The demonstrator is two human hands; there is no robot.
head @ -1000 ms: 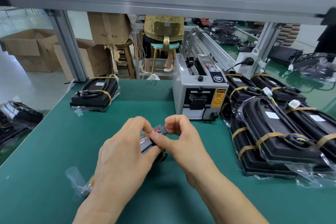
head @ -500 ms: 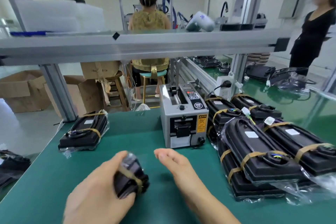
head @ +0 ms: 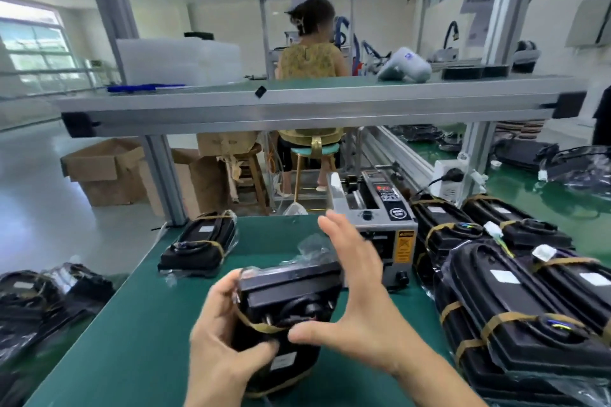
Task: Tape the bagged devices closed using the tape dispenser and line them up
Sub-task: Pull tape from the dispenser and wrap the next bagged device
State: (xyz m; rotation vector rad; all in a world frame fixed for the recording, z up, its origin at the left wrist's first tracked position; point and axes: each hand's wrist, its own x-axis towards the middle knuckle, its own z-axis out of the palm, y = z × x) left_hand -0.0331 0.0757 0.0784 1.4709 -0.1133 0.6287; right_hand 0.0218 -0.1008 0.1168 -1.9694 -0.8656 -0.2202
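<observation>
Head view: left hand (head: pixel 218 337) curls its grip round the bagged device (head: pixel 287 304), holding it above the green counter (head: pixel 132 324) so it can be moved. Right hand (head: pixel 357 301), fingers spread wide, holds nothing beside it, probably steadying, with the tape dispenser (head: pixel 380 225) just behind and the taped row (head: pixel 515 291) on the right.

I see the tape dispenser (head: pixel 373 228) at the bench's (head: pixel 132 324) far edge, one bagged device (head: pixel 198 246) at its far left corner, stacked devices (head: pixel 515 301) along its right edge.
</observation>
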